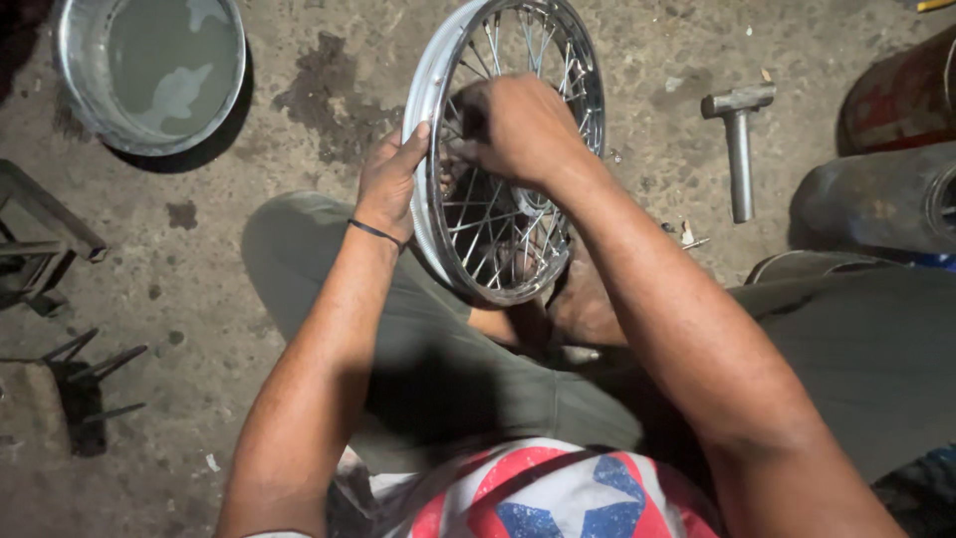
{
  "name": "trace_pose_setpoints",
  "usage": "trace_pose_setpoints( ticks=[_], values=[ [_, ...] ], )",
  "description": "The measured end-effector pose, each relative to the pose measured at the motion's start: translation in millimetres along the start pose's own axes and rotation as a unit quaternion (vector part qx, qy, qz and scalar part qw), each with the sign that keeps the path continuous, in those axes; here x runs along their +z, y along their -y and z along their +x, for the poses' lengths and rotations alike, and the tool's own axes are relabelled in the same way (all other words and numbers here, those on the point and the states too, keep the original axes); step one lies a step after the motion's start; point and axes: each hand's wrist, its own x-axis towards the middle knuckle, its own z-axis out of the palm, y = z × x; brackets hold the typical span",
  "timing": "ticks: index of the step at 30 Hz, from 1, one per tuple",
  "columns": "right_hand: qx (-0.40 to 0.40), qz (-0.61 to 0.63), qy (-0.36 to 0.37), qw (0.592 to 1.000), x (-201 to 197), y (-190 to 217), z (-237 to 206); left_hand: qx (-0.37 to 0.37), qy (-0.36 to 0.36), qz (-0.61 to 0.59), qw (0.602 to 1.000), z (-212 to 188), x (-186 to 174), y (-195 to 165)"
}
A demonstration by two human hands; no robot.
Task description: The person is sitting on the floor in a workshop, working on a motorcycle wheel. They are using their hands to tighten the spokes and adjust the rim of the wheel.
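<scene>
Leftmost, a round metal basin of murky water (151, 72) sits on the dirt floor (249, 130). Left hand (390, 179), w/ fingers wrapped on the rim, grips the shiny spoked metal wheel rim (503, 149), upright between the knees. Right hand (518, 125) reaches into the spokes, fingers curled; can't tell what they pinch. Grey metal hammer (739, 139) lies well apart at right.

I see a chrome spoked wheel rim (498, 239) standing upright on edge between the knees, thin wire spokes crossing toward its hub.
</scene>
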Motion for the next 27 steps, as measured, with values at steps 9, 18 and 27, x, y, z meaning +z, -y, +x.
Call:
trace_pose_setpoints(
  ticks=[9,18,27],
  values=[
    [0.018,0.061,0.069,0.996,38,28,-43,-0.009,-0.028,0.032,0.999,0,-4,0],
    [-0.068,0.041,-0.051,0.996,3,3,1,0.020,0.005,0.027,0.999,3,-1,-1],
    [0.035,-0.007,0.076,0.996,39,31,-31,-0.007,-0.051,0.035,0.998,1,-4,-3]
  ],
)
